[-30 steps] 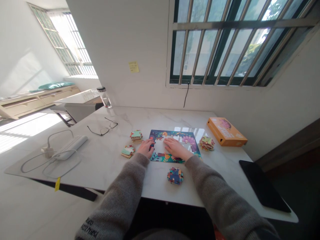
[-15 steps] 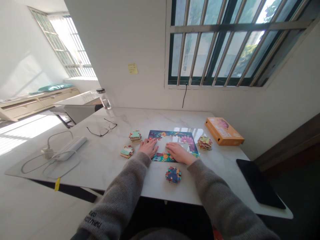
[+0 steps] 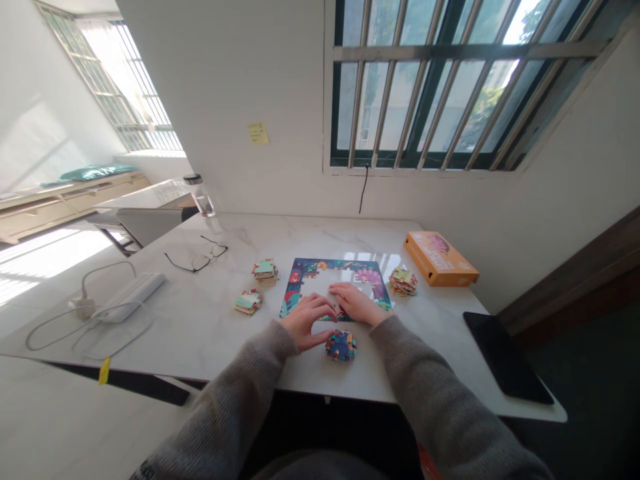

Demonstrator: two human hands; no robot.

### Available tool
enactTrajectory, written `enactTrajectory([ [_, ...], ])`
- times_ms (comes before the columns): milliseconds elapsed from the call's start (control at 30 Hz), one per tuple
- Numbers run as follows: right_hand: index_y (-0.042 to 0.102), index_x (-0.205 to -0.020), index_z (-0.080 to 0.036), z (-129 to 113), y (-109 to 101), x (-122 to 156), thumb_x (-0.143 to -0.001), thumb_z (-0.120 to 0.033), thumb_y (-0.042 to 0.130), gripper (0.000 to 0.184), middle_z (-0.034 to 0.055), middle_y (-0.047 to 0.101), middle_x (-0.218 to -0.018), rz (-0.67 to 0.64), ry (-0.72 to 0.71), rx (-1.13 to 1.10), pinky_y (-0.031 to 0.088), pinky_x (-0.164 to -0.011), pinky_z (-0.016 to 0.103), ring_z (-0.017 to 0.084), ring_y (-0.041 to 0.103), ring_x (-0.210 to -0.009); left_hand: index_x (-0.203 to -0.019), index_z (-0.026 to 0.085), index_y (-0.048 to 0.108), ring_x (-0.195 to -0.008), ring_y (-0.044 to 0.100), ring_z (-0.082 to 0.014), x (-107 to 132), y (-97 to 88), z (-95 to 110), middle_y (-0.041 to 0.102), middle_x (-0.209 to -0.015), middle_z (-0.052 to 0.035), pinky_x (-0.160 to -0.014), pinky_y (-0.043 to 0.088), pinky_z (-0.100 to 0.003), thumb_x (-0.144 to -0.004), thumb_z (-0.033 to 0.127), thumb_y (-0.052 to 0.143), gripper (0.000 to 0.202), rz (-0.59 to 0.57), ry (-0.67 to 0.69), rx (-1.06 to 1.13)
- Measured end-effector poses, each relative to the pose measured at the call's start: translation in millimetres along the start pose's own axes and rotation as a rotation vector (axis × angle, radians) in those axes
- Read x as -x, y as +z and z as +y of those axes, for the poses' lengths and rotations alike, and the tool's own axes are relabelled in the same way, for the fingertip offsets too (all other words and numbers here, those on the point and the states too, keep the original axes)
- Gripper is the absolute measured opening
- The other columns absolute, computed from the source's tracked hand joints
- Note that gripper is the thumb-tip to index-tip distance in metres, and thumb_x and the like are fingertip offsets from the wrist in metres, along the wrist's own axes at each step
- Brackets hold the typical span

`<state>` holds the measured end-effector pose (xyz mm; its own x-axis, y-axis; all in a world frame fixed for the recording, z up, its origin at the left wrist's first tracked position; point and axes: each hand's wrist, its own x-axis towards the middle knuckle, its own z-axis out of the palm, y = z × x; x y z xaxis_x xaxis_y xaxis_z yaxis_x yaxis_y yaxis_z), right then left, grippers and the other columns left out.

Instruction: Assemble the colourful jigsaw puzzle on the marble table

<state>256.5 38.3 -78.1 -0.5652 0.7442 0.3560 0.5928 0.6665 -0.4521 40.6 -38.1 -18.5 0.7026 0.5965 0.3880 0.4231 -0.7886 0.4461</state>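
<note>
Four stacks of pieces [image 3: 265, 272] lie loose around the puzzle [image 3: 370, 275] on the desk [image 3: 200, 320], its visible border seemingly joined, its middle unfilled. The left hand [image 3: 307, 323], thumb and fingers spread wide, arches beside the blue stack [image 3: 342, 347]; the right hand [image 3: 356, 305] lies low over the puzzle, its hold hidden.

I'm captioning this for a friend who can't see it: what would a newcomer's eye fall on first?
Probably the colorful jigsaw on the white table, pale-gapped in its middle, with the right hand over it and the left hand beside a blue-topped stack of pieces. Then the orange box at the table's far right, and the large barred window above.
</note>
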Motion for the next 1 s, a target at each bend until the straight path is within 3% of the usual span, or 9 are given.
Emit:
enactTrajectory([
  [100,0.068,-0.120,-0.013,0,1,1,-0.093,-0.013,0.049,0.033,0.0148,0.063,-0.133,-0.004,0.012,0.009,0.043,-0.112,0.044,0.025,0.055,-0.128,-0.103,0.024,0.064,-0.103,0.052,-0.0241,6,0.9,18,0.061,-0.110,-0.0060,-0.096,0.043,-0.039,-0.079,0.031,0.071,0.026,-0.087,0.026,-0.004],
  [267,0.068,-0.120,-0.013,-1,1,1,-0.092,-0.014,0.051,0.032,0.0153,0.064,-0.132,-0.006,0.019,0.000,0.043,-0.112,0.046,0.026,0.055,-0.127,-0.102,0.023,0.063,-0.103,0.051,-0.0251,13,10.2,16,0.059,-0.110,-0.0056,-0.097,0.042,-0.041,-0.071,0.031,0.078,0.035,-0.154,0.026,-0.068],
  [467,0.068,-0.121,-0.016,-1,-1,1,-0.091,-0.015,0.055,0.032,0.0147,0.064,-0.131,0.011,0.017,-0.033,0.043,-0.111,0.048,0.026,0.056,-0.127,-0.096,0.022,0.061,-0.097,0.052,-0.0231,13,20.8,9,0.059,-0.107,-0.0053,-0.087,0.044,-0.037,-0.074,0.038,0.078,0.033,-0.158,0.018,-0.102],
  [600,0.068,-0.121,-0.014,-2,-1,1,-0.091,-0.016,0.057,0.032,0.0159,0.064,-0.131,0.014,0.028,-0.050,0.043,-0.111,0.047,0.026,0.056,-0.127,-0.092,0.021,0.059,-0.094,0.052,-0.0211,11,23.1,11,0.058,-0.101,-0.0041,-0.084,0.043,-0.035,-0.077,0.028,0.071,0.019,-0.147,0.027,-0.072],
  [700,0.067,-0.122,-0.014,-2,-2,1,-0.090,-0.016,0.057,0.034,0.0161,0.064,-0.132,0.006,0.029,-0.052,0.042,-0.112,0.047,0.026,0.055,-0.128,-0.094,0.022,0.059,-0.091,0.050,-0.0214,12,24.3,15,0.056,-0.098,-0.0036,-0.083,0.043,-0.035,-0.074,0.024,0.070,0.024,-0.136,0.000,-0.047],
  [833,0.067,-0.122,-0.014,-1,-1,1,-0.090,-0.017,0.057,0.034,0.0164,0.064,-0.132,-0.003,0.030,-0.060,0.041,-0.112,0.047,0.026,0.055,-0.128,-0.095,0.021,0.055,-0.093,0.049,-0.0222,11,25.8,16,0.054,-0.099,-0.0040,-0.089,0.044,-0.039,-0.066,0.019,0.071,0.033,-0.058,-0.019,0.014],
  [1000,0.070,-0.113,-0.018,-3,-3,1,-0.085,-0.010,0.058,0.032,0.0132,0.067,-0.126,0.032,0.010,-0.128,0.045,-0.107,0.046,0.026,0.058,-0.122,-0.093,0.022,0.053,-0.098,0.050,-0.0232,-7,17.5,-3,0.052,-0.103,-0.0057,-0.092,0.046,-0.041,-0.071,0.016,0.069,0.028,0.178,-0.018,0.033],
])
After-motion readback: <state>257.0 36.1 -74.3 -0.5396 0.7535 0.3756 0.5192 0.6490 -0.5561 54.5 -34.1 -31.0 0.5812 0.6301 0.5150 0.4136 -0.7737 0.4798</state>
